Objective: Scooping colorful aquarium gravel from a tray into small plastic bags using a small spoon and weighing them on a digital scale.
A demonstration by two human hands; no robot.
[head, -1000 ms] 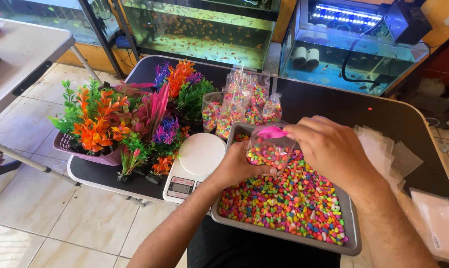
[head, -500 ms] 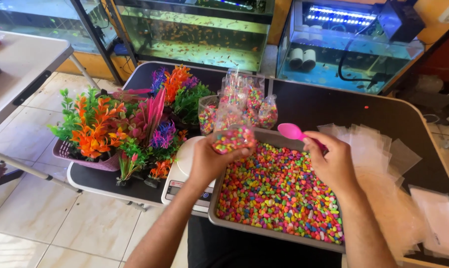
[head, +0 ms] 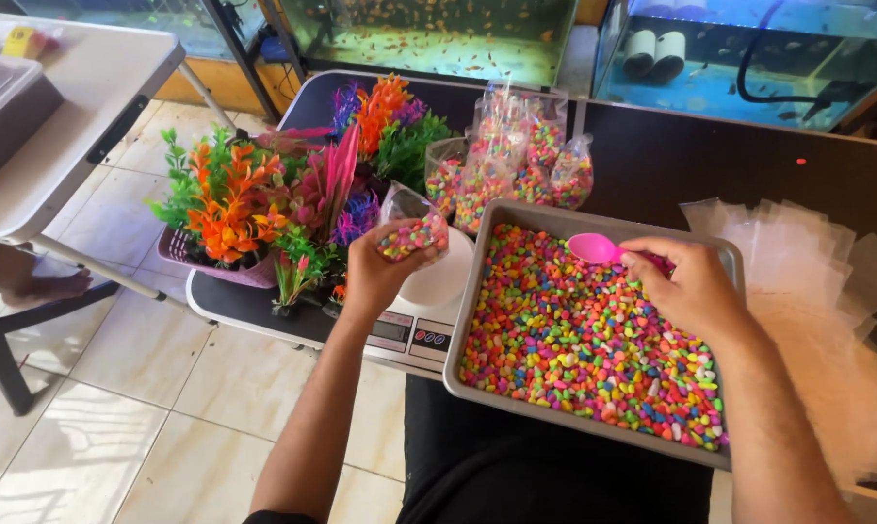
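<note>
My left hand (head: 375, 275) holds a small clear bag of coloured pebbles (head: 411, 231) just above the white platform of a kitchen scale (head: 421, 309). My right hand (head: 689, 287) grips a pink plastic scoop (head: 596, 249) over a grey tray (head: 477, 281) filled with multicoloured pebbles (head: 584, 340). The scoop's bowl points left and looks empty. Behind the tray stand several filled pebble bags (head: 511, 165).
Plastic aquarium plants in a pink basket (head: 254, 209) stand left of the scale. A stack of empty clear bags (head: 807, 252) lies right of the tray. Fish tanks (head: 438, 34) line the back. A folding table (head: 65, 136) stands at the left over tiled floor.
My left hand has carried the filled bag left from over the tray to above the scale. My right hand with the scoop has drawn away to the right, over the tray.
</note>
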